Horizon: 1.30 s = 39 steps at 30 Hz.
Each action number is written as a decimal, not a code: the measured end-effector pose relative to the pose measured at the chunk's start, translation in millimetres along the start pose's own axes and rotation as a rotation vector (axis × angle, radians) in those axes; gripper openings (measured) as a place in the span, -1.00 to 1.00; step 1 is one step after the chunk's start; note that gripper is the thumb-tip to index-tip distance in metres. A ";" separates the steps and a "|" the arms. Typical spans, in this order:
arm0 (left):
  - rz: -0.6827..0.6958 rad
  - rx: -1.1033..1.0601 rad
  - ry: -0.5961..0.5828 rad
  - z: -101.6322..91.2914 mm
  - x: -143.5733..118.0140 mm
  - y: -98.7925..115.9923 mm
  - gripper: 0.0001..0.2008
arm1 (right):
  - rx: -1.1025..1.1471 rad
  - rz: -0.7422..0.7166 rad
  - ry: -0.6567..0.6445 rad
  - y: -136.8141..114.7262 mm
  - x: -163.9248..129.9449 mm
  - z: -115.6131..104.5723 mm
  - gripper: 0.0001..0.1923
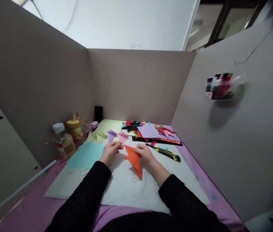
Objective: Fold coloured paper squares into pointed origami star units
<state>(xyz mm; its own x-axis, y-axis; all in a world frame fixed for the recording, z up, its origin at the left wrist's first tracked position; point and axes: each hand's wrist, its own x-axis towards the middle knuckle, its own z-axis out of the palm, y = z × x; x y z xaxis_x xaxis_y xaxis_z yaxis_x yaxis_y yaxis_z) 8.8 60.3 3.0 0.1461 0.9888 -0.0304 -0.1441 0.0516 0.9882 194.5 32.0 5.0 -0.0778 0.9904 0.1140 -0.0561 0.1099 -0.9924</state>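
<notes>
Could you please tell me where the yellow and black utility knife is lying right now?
In the head view, the utility knife lies on the white sheet, just right of the right hand and in front of the pile of coloured paper pieces.

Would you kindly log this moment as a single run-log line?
left hand: on orange folded paper | right hand: pinching it | surface: white sheet | nearby: utility knife, light blue sheet

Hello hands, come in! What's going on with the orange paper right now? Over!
Left hand and right hand: fingers on the folded orange paper. Paper lies on the white sheet. Utility knife beside the right hand, apart.
</notes>
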 end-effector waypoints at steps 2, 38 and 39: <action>0.009 -0.024 -0.057 3.4 -3.8 0.7 -0.62 | -0.003 -0.005 0.007 1.5 0.8 -1.6 -0.81; 0.114 0.113 -0.045 7.5 -2.7 -2.7 -0.50 | 0.081 -0.064 0.260 26.4 15.2 -14.4 -0.68; 0.119 0.128 -0.048 7.6 -2.9 -2.3 -0.53 | 0.075 -0.047 0.266 26.0 14.8 -14.7 -0.65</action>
<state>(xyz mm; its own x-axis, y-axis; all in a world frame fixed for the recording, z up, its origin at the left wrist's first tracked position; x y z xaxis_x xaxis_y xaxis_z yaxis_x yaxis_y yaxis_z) 16.2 56.2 1.9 0.1829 0.9788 0.0917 -0.0381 -0.0861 0.9956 206.5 50.7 -19.8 0.1897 0.9728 0.1332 -0.1281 0.1590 -0.9789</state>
